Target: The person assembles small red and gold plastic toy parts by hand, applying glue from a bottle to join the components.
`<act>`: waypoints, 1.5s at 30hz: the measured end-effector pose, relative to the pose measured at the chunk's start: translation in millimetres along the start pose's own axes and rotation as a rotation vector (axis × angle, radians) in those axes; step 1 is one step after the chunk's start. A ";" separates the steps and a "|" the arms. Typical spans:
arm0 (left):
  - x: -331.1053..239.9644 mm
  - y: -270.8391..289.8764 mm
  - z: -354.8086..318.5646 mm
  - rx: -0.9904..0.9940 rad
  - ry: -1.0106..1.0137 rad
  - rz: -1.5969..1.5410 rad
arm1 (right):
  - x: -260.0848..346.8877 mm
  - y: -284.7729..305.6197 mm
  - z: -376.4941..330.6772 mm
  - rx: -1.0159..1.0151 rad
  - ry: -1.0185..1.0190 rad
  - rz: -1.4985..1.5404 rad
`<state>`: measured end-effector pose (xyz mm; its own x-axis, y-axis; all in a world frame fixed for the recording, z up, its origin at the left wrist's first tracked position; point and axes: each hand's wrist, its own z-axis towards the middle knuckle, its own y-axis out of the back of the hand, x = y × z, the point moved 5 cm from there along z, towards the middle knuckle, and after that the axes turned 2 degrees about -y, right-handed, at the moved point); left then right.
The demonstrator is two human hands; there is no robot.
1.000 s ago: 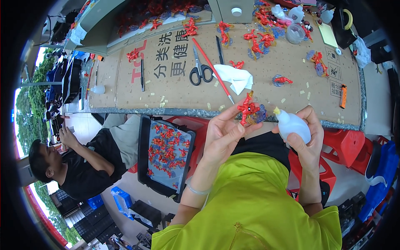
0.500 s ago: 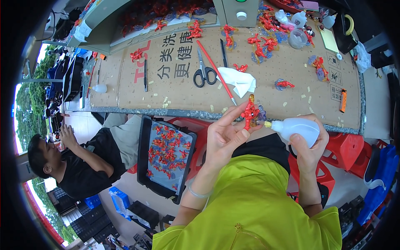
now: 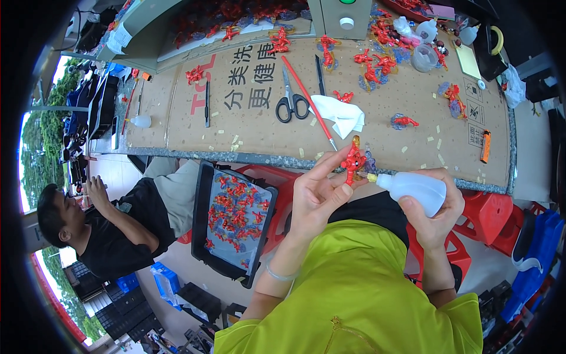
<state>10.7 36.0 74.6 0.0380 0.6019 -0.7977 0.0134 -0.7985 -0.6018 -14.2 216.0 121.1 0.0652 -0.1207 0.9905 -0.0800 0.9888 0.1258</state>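
Note:
Between the thumb and fingers of my left hand is a small red figurine with translucent amber and purple parts, held upright just off the table's front edge. My right hand grips a translucent white squeeze bottle, tilted on its side. Its yellowish nozzle points left and ends at or very near the figurine's lower part; whether they touch I cannot tell. Beyond my left hand lie a red-handled brush, a white cloth and black-handled scissors.
Cardboard covers the table, with more figurines scattered on it. An orange lighter lies at the right. A black tray of figurines stands left of me, near a seated person. Red stools stand at the right.
My right hand and the bottle have shifted slightly left and down, bringing the nozzle closer to the figurine. The left hand's hold on the figurine is nearly unchanged.

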 end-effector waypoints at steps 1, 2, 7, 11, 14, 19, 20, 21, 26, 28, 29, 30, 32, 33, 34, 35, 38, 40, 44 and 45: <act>-0.3 -0.1 -0.1 0.004 -0.011 0.011 | 2.0 0.9 -0.3 0.001 0.000 0.000; -0.4 -0.3 -0.1 0.009 -0.022 0.022 | 8.7 1.0 -0.3 0.023 0.077 -0.101; 0.3 4.8 -1.5 -0.022 -0.046 0.118 | 29.8 -2.8 1.6 0.104 0.259 -0.347; -8.9 8.8 -7.9 -0.017 -0.041 0.179 | 31.0 -9.7 3.6 0.106 0.297 -0.333; -10.5 8.5 -6.3 0.008 -0.092 0.257 | 25.4 -8.1 4.5 0.077 0.249 -0.279; -4.4 3.3 -5.2 0.062 -0.045 0.185 | 5.4 6.8 1.1 0.061 0.169 -0.241; -6.1 5.5 -6.6 0.037 -0.058 0.201 | 2.7 7.1 0.9 0.079 0.180 -0.243; -4.7 5.0 -5.9 0.039 -0.051 0.174 | 2.2 4.7 -0.1 0.095 0.186 -0.231; -5.0 15.0 -12.5 -0.032 -0.059 0.029 | -1.1 12.9 0.1 0.116 0.293 -0.338; 0.1 17.3 0.6 -0.002 -0.023 -0.029 | -29.6 53.7 2.6 -0.052 0.092 -0.011; -1.8 25.0 -7.9 -0.054 0.000 -0.057 | -48.9 58.8 10.5 -0.037 0.097 0.104; -2.4 24.5 -5.8 -0.041 -0.005 -0.058 | -58.0 69.3 16.5 -0.067 0.102 0.185; -1.9 24.0 -5.0 -0.038 0.022 -0.170 | -64.0 69.4 34.0 -0.082 0.075 0.090; -2.2 25.9 -5.6 -0.039 0.016 -0.165 | -69.6 69.8 42.4 -0.095 0.039 -0.008; -0.7 26.0 -5.6 -0.015 0.036 -0.182 | -85.3 78.4 49.3 -0.096 0.043 -0.005; 2.2 25.7 -5.4 0.008 0.057 -0.199 | -112.4 90.2 56.4 -0.101 0.059 -0.048; 14.3 27.4 -3.9 -0.039 0.137 -0.134 | -161.0 104.7 67.7 -0.116 0.104 -0.146; 10.0 23.6 -4.3 -0.040 0.171 -0.099 | -160.3 100.6 67.5 -0.122 0.133 -0.203; 9.6 25.4 -10.6 -0.107 0.167 0.074 | -116.3 91.4 45.3 -0.322 0.210 -0.398; 11.9 25.6 -11.3 -0.082 0.167 0.120 | -90.6 88.2 33.0 -0.503 0.338 -0.674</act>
<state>22.8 22.6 50.0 0.2089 0.4972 -0.8421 0.0795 -0.8669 -0.4921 -60.0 311.3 44.3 0.2358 -0.7345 0.6363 0.5202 0.6485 0.5558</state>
